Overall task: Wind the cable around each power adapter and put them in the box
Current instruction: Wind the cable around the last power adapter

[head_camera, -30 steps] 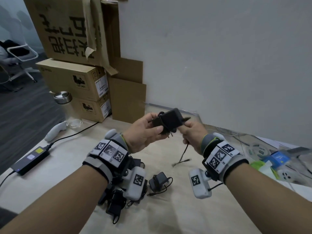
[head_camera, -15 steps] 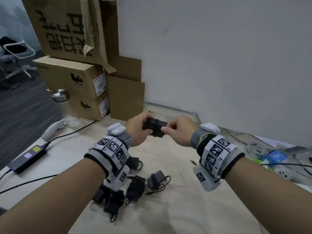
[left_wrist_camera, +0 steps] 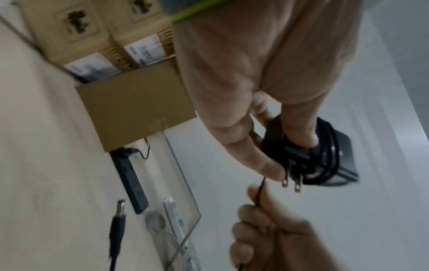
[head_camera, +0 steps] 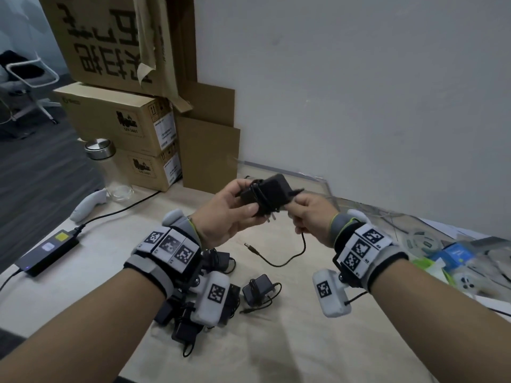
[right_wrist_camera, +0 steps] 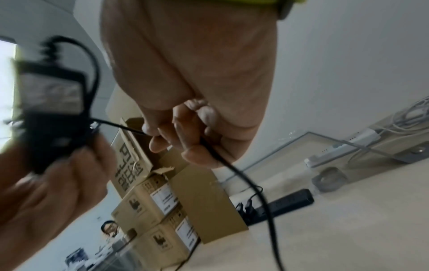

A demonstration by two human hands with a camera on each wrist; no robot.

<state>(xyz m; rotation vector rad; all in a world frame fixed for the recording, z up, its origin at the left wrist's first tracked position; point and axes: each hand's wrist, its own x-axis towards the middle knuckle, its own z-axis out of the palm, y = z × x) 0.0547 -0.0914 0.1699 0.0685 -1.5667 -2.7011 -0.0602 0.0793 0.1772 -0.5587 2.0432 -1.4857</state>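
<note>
My left hand (head_camera: 244, 201) grips a black power adapter (head_camera: 269, 193) above the table, prongs pointing down. Several turns of its black cable (left_wrist_camera: 325, 146) wrap the body. Just right of the adapter, my right hand (head_camera: 300, 214) pinches the cable between thumb and fingers. The loose tail (head_camera: 290, 258) hangs in a loop down to its barrel plug (head_camera: 250, 248), which lies over the table. In the right wrist view the cable (right_wrist_camera: 255, 192) runs out of my right fingers (right_wrist_camera: 185, 143) toward the adapter (right_wrist_camera: 53, 102). A brown cardboard box (head_camera: 210, 153) stands behind against the wall.
Another adapter (head_camera: 258, 291) lies on the table between my wrists, and a pile of several more (head_camera: 188, 327) lies under my left wrist. A laptop power brick (head_camera: 47, 252), a glass jar (head_camera: 110, 172) and stacked cartons (head_camera: 121, 120) stand left. Clutter (head_camera: 453, 255) fills the right.
My right hand swept over the adapter, met the left hand, then came back down to the right, laying another turn of cable. The hanging tail still ends above the table.
</note>
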